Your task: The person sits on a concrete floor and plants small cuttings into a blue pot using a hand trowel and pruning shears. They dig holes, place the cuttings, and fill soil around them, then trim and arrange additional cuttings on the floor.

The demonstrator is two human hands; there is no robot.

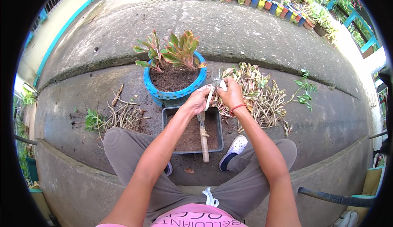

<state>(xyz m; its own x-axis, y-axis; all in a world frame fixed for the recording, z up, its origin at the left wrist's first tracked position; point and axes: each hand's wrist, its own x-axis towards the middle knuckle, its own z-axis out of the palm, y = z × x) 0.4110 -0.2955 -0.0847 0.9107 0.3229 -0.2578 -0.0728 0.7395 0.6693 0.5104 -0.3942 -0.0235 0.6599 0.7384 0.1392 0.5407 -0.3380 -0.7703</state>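
Both my hands meet around a pair of pruning shears with pale handles (209, 98), held over the back right of a black plastic tray (221, 134). My left hand (198, 100) grips one handle, while my right hand (230, 92), with a red band at the wrist, is at the other near the pivot. What lies between my fingers is too small to tell. Soil (187, 134) fills part of the tray, and a hand trowel with a wrapped handle (204, 144) rests across it. Behind stands a blue tire planter (175, 96) with soil and red-green leafy plants (182, 47).
A large heap of cut stems and leaves (261, 98) lies to the right, a smaller pile of stems (122, 114) to the left. A raised concrete edge (258, 64) runs behind the planter. My knees flank the tray. A black hose (334, 197) sticks out at lower right.
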